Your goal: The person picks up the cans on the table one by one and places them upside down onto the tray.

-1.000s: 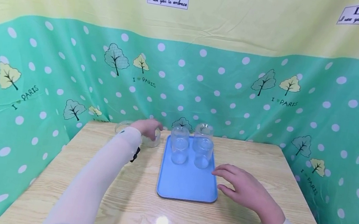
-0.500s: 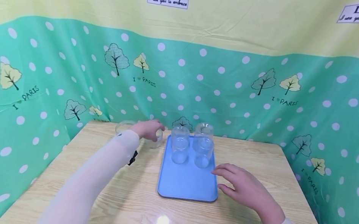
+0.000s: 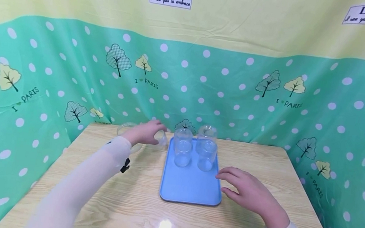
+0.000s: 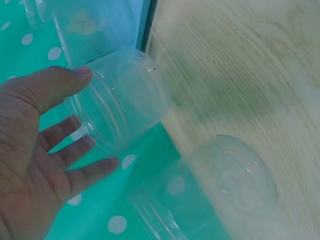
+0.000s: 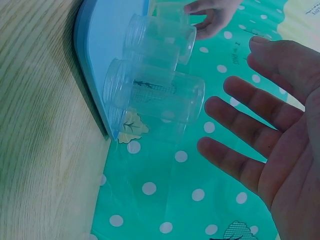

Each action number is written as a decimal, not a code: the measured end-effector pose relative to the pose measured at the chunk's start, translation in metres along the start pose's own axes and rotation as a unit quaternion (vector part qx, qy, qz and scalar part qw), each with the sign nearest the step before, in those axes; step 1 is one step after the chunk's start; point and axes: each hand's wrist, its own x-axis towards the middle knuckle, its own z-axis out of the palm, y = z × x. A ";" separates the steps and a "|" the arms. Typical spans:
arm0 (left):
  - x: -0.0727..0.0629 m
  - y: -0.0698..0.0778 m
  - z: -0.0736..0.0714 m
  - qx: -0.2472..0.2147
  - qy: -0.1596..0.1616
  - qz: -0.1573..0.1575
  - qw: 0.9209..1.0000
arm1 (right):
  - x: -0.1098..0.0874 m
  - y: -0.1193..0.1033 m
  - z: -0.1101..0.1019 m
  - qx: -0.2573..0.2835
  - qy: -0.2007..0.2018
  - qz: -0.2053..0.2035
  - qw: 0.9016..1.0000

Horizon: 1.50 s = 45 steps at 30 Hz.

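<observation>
The clear jar (image 4: 135, 95) is just left of the blue tray (image 3: 191, 189), and my left hand (image 3: 144, 132) holds it with thumb and fingers round it. Four other jars (image 3: 206, 162) stand on the tray, near my right hand (image 3: 245, 189), which has its fingers spread.

The jars (image 4: 132, 100) look to be made of clear, thin plastic, smooth and glossy, with glints caught along the ridges. The tray (image 3: 189, 189) appears moulded in smooth blue plastic with a soft sheen, while the table (image 3: 130, 212) is surfaced in pale wood grain, polished enough for a light to be mirrored. Creased, printed cloth is seen in the curtain (image 3: 176, 105), and matt, plain-looking fabric in the sleeves (image 3: 82, 181).
</observation>
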 end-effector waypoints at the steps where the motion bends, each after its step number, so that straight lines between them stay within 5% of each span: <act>1: -0.002 0.001 -0.001 0.000 0.005 0.007 1.000 | 0.000 0.000 0.000 -0.001 0.000 0.000 1.000; 14: -0.033 0.009 -0.016 -0.006 0.072 0.095 0.993 | 0.000 -0.001 0.000 -0.007 0.005 0.004 1.000; 22: -0.063 -0.005 -0.013 -0.006 0.113 0.079 0.990 | 0.001 -0.002 -0.001 -0.016 0.013 0.007 1.000; 28: -0.083 -0.004 -0.007 -0.021 0.145 0.098 0.984 | 0.002 -0.003 -0.002 -0.028 0.016 0.012 0.999; 33: -0.097 0.004 -0.005 -0.024 0.185 0.134 0.973 | 0.002 -0.003 -0.002 -0.033 0.019 0.017 0.999; 39: -0.109 0.015 -0.001 -0.038 0.244 0.184 0.951 | 0.003 -0.004 -0.002 -0.034 0.023 0.023 0.999; 45: -0.118 0.029 0.007 -0.064 0.265 0.210 0.939 | 0.004 -0.005 -0.001 -0.038 0.041 0.028 0.998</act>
